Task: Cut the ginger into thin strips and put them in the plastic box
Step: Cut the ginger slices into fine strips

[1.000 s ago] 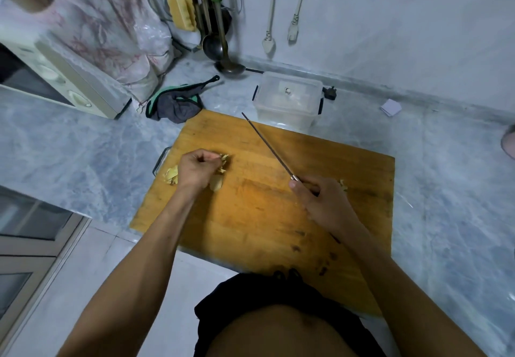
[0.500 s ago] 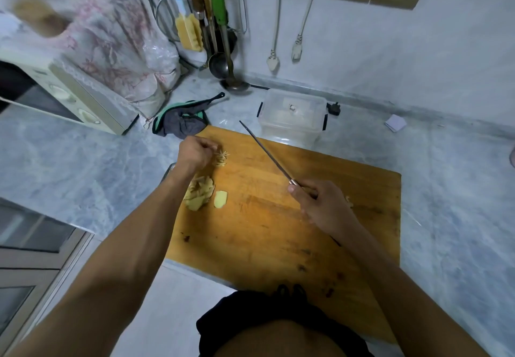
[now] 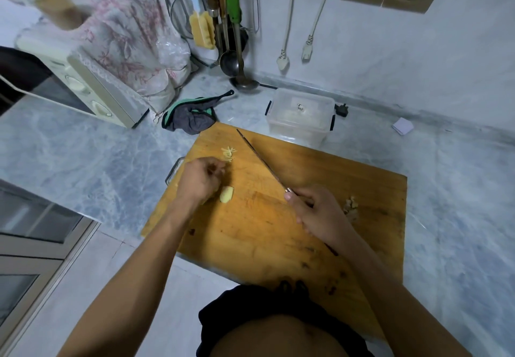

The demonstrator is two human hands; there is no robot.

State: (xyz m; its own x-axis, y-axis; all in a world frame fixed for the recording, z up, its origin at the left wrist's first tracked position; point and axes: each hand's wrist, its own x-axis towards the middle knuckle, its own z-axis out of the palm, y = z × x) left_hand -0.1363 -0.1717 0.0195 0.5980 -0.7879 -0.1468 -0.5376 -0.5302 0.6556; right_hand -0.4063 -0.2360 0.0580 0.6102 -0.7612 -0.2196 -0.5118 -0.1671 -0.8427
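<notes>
Strips (image 3: 228,152): few cut, on board (image 3: 348,189); slice (image 3: 226,194) uncut; box (image 3: 299,116) lidded; right hand (image 3: 317,214) clamped on knife (image 3: 260,161); left hand (image 3: 202,179) curled, contents unclear

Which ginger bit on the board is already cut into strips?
The small pile of strips beyond the left hand; the slice beside it is uncut.

Dim, cool, even light with soft shadows. Wide-angle bending curves the frame edges. The upper left corner is blurred.
</notes>
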